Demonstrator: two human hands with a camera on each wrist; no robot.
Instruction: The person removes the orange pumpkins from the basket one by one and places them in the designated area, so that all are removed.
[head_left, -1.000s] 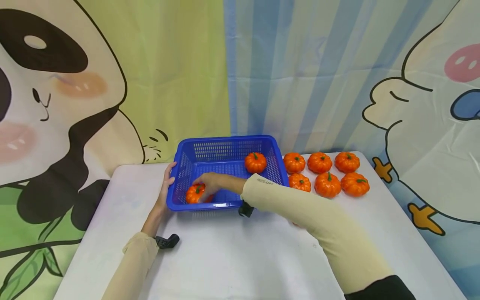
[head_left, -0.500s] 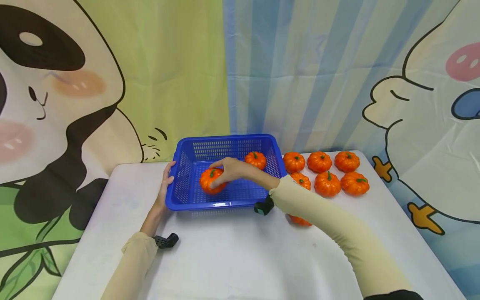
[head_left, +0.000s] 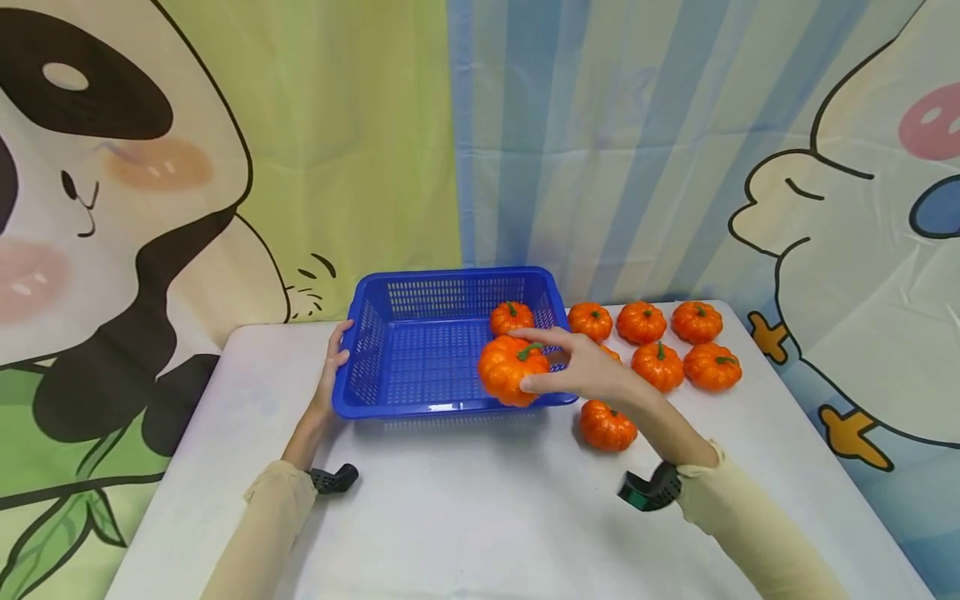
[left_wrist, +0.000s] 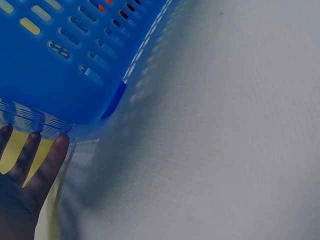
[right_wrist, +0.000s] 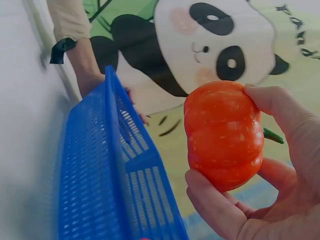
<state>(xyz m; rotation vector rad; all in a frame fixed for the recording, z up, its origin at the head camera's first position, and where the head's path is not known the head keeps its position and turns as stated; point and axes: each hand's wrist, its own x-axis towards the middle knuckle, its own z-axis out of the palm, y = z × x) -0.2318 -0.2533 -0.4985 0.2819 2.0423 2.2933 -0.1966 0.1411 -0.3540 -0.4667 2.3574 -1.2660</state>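
Note:
My right hand (head_left: pixel 588 367) pinches a small orange pumpkin (head_left: pixel 504 373) with a green stem, holding it over the front right part of a blue plastic basket (head_left: pixel 427 408). In the right wrist view, thumb and fingers grip opposite sides of this pumpkin (right_wrist: pixel 224 137), above the level of the basket's rim. Another pumpkin (head_left: pixel 512 317) lies inside the basket at the back right. My left hand (head_left: pixel 327 379) touches the basket's left side; in the left wrist view, its straight fingers (left_wrist: pixel 52 160) reach up to the perforated wall.
Several pumpkins (head_left: pixel 657 367) sit in rows on the white table (head_left: pixel 465 508), right of the basket. A single pumpkin (head_left: pixel 606 427) lies nearer, by the basket's front right corner. A cartoon-printed curtain (head_left: pixel 375 150) hangs behind the table.
My right hand has lifted a pumpkin from the basket's front left and carried it rightward to above the front right rim. The left hand stays at the basket's side.

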